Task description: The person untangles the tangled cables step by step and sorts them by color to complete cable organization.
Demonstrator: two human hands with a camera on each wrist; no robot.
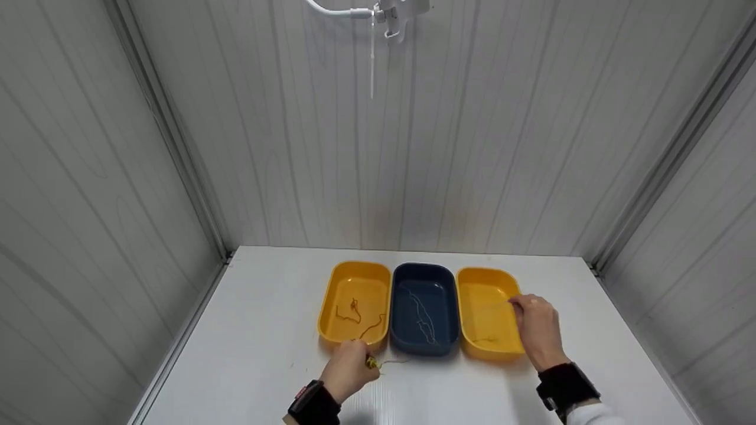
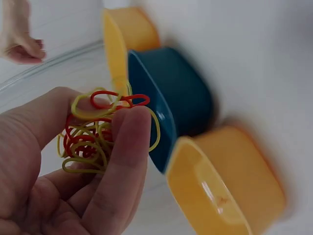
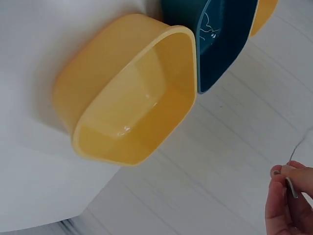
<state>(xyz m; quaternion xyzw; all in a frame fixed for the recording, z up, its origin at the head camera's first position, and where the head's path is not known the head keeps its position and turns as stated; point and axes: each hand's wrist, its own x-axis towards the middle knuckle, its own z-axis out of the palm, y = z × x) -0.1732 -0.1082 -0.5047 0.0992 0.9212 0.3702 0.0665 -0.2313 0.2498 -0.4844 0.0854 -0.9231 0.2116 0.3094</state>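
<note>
In the left wrist view, my left hand grips a loopy tangle of thin yellow and red strings between thumb and fingers. It is just in front of the left yellow tray, and a loose strand trails from it to the right. My right hand, at the right edge of the right yellow tray, pinches a thin pale string by one end. Reddish strings lie in the left tray, whitish strings in the dark blue tray, a small yellowish strand in the right one.
The three trays stand side by side on a white table, the blue one in the middle. Grey panelled walls enclose its back and sides. A white bracket hangs at the top of the head view.
</note>
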